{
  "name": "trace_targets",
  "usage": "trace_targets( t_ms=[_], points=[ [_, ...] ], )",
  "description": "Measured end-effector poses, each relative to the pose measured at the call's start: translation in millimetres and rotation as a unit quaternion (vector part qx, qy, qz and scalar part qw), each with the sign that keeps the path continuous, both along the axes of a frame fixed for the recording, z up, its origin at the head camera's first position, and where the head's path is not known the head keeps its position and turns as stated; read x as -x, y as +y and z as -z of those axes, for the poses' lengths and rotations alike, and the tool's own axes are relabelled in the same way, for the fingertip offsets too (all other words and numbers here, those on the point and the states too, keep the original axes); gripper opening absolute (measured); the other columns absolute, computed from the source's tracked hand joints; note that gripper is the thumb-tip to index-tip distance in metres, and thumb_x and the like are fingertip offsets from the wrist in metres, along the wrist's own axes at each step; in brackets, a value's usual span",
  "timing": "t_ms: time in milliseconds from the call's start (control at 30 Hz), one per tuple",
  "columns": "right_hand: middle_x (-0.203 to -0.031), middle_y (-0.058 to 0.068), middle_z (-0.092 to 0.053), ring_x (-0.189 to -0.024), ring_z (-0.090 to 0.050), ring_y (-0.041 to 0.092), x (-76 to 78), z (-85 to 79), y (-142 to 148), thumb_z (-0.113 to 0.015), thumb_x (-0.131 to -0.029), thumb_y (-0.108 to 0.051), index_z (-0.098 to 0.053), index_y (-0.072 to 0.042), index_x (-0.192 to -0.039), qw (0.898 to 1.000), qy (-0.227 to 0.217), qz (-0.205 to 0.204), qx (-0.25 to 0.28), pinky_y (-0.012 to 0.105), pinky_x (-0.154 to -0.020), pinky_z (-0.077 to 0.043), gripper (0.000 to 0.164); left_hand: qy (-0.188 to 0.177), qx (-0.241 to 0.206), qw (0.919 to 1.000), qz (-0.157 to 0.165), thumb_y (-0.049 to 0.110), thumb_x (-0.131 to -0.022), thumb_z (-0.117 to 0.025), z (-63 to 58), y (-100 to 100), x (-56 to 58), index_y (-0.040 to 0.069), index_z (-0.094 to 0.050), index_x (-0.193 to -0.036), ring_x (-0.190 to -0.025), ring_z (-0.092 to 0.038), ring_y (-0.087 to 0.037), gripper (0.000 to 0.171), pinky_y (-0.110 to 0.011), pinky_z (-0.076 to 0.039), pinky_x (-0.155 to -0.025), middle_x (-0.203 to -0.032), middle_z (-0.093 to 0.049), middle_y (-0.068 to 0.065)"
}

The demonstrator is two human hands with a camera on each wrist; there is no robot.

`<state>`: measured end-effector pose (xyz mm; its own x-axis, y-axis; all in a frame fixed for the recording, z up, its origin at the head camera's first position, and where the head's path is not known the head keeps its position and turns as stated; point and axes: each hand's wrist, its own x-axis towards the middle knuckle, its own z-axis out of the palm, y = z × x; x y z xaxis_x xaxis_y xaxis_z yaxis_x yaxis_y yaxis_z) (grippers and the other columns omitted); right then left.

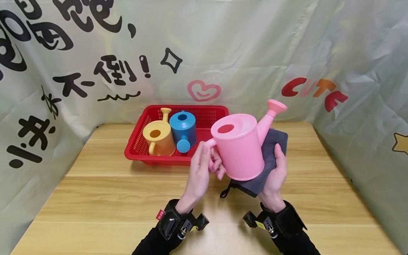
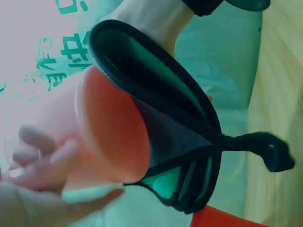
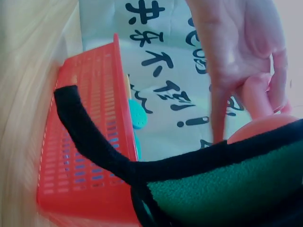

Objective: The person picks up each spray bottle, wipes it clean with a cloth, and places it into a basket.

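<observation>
A pink watering can is held up above the table, slightly tilted, its spout pointing to the upper right. My left hand grips its handle, with the fingers curled round it. My right hand holds a dark grey cloth with black edging against the can's right side and lower edge. The right thumb shows at the cloth's edge, while its other fingers are hidden behind. In the left wrist view the folded cloth touches the can's base, and a black loop hangs from its corner.
A red basket stands at the back of the wooden table. In it are a yellow watering can and a blue watering can. A printed curtain encloses the table at the back and sides.
</observation>
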<state>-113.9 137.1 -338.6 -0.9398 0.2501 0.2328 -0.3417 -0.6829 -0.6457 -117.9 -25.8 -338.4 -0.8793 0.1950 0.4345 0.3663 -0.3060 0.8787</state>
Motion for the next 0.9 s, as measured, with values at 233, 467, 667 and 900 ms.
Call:
trace_targets(
  t_ms=[233,467,667,900],
  points=[
    [-0.122,0.006,-0.063,-0.109,-0.061,0.018,7.9,4.2,5.3,-0.028,-0.109,-0.020,-0.054,-0.005,-0.133,0.996,0.037,0.078,0.005,0.030,-0.098,-0.048,0.039,0.043,0.010,0.9939,0.101,0.034,-0.112,-0.027,-0.2,-2.0,0.7,-0.007,-0.038,-0.097,-0.056,-0.063,-0.020,0.045,-0.032,-0.059,-0.072,-0.069,-0.041,-0.023],
    [-0.146,0.013,-0.055,-0.137,-0.050,0.023,12.1,10.6,-1.5,-0.042,-0.104,-0.017,-0.046,-0.003,-0.145,0.979,0.066,0.185,-0.057,0.030,-0.115,-0.039,0.043,0.045,0.108,0.9913,0.061,0.033,-0.111,-0.028,1.6,4.5,-7.1,0.004,-0.039,-0.112,-0.069,-0.070,-0.012,0.031,-0.029,-0.055,-0.075,-0.074,-0.053,-0.016],
    [-0.143,0.014,-0.060,-0.141,-0.050,0.026,14.7,19.5,-8.7,-0.039,-0.097,-0.001,-0.049,0.011,-0.140,0.926,0.146,0.263,-0.229,0.031,-0.117,-0.039,0.046,0.083,0.152,0.9845,0.026,0.025,-0.110,-0.035,2.3,6.5,-14.4,0.005,-0.039,-0.105,-0.070,-0.068,-0.006,0.021,-0.026,-0.052,-0.076,-0.072,-0.054,-0.011],
    [-0.150,0.013,-0.053,-0.143,-0.049,0.025,14.1,20.6,-9.5,-0.038,-0.090,0.009,-0.046,0.013,-0.141,0.881,0.206,0.258,-0.339,0.031,-0.118,-0.039,0.052,0.085,0.181,0.9796,0.021,0.021,-0.109,-0.038,-0.5,3.1,-16.6,0.006,-0.039,-0.104,-0.071,-0.067,-0.004,0.016,-0.027,-0.052,-0.082,-0.072,-0.055,-0.009]
  ],
)
